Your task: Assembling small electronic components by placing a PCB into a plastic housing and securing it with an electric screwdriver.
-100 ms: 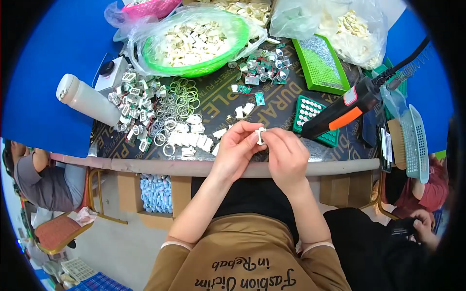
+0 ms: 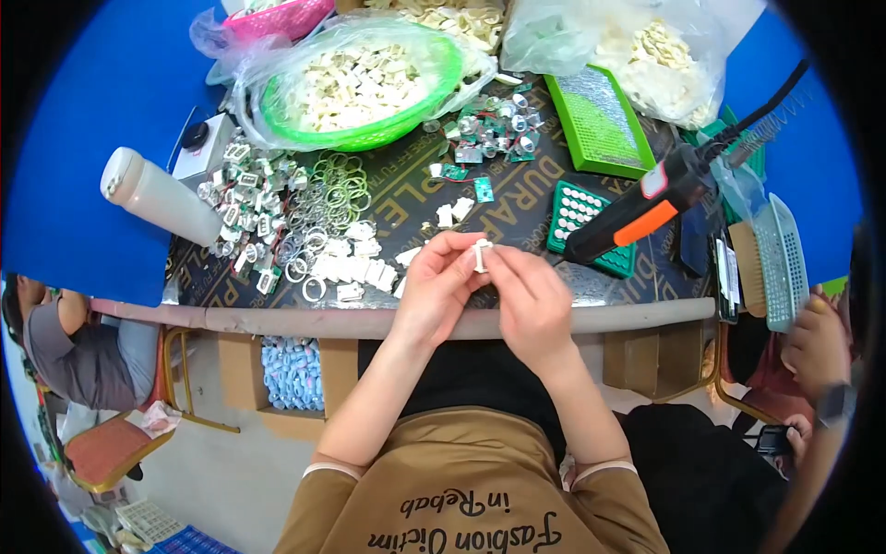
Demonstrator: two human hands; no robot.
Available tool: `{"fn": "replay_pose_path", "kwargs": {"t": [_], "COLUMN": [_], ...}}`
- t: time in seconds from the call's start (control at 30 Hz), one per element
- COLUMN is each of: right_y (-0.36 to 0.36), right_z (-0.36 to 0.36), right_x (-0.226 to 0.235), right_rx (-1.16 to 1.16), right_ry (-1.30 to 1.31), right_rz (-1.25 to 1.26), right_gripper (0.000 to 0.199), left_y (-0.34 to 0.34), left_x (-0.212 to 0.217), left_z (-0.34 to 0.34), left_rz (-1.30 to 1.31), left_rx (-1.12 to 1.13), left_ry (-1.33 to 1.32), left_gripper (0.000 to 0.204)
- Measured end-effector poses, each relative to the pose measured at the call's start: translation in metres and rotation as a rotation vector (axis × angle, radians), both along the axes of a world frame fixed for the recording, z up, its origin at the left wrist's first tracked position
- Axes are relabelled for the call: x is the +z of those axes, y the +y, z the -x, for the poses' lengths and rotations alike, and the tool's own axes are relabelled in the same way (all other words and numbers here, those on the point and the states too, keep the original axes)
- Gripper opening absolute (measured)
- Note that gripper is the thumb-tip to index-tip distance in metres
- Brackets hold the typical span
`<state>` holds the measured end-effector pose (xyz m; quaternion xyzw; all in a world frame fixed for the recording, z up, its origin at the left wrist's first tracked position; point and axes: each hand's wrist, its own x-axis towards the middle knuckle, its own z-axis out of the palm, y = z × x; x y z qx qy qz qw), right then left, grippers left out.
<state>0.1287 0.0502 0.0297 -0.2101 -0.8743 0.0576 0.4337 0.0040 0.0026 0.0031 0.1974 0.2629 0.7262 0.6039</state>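
Note:
My left hand [image 2: 436,288] and my right hand [image 2: 535,300] meet over the table's front edge. Between their fingertips is a small white plastic part [image 2: 481,255], pinched from both sides. Its details are partly covered by the fingers. Left of my left hand lie loose white plastic parts [image 2: 377,271], beside clear and greenish rings [image 2: 343,189]. Just beyond my hands are a few more white pieces [image 2: 454,212] and a small green circuit board [image 2: 484,189] with wires. A black and orange electric screwdriver [image 2: 639,223] slants down to the right of my right hand.
A green tray of round white pieces [image 2: 577,205] lies under the screwdriver. Farther back stand a bright green basket [image 2: 452,78] of white parts and a green rectangular tray [image 2: 623,166]. At left are a white bottle [image 2: 161,198] and wired assemblies [image 2: 245,198]. Co-workers sit both sides.
The whole view has shifted slightly. My hands keep their pinch on the white plastic part, which stands more upright. At the right edge, a co-worker's raised hand and forearm have come into view.

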Motion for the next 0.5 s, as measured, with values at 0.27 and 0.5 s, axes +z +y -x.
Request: {"fn": "replay_pose_path", "kwargs": {"t": [0.27, 0.5], "right_y": [0.057, 0.118], "right_z": [-0.090, -0.113], "right_x": [0.006, 0.002], "right_rx": [-0.480, -0.575], "right_ry": [0.202, -0.180], "right_rz": [0.097, 0.252], "right_gripper": [0.011, 0.012], "left_y": [-0.003, 0.000], "left_x": [0.002, -0.002], "left_z": [0.006, 0.005], "left_rz": [0.025, -0.015], "left_rx": [0.004, -0.041], "left_ry": [0.004, -0.001], "left_gripper": [0.019, 0.016]}}
